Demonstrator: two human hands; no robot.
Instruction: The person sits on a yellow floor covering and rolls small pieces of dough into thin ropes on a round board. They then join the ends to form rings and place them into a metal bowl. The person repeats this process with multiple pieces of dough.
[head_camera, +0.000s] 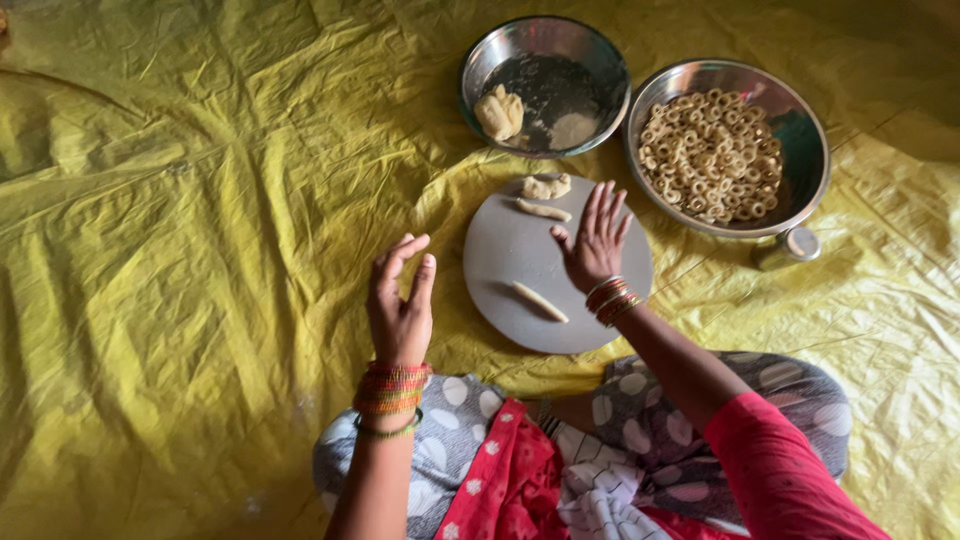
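So the person sits cross-legged on a crinkled yellow plastic sheet (180, 250) with a round grey rolling board (520, 270) right in front of their knees. The right hand (595, 245) lies flat on the board, fingers spread and palm down, gripping nothing; whether a bit of dough sits under the palm I can't tell. The left hand (400, 300) hovers just off the board's left edge, open with loosely curled fingers, also empty as far as I can see.

On the board there's one thin rolled dough strip (540, 301) near the front edge, just beside the right wrist, another short dough strip (543, 210) at the far side, and a small rough dough lump (546, 186) right at the far rim. Beyond that sits a steel bowl (545, 45) holding a bigger chunk of dough (499, 111), and to its right a steel bowl of finished dough rings (812, 150), with a small steel cup (790, 246) touching its near rim.

What could go sideways, in my view: the near strip is close to the bangled wrist, so a sweep of the arm could squash it or knock it onto the sheet. The lump at the rim could slide off too. Thin strips like that probably tear if pressed unevenly.
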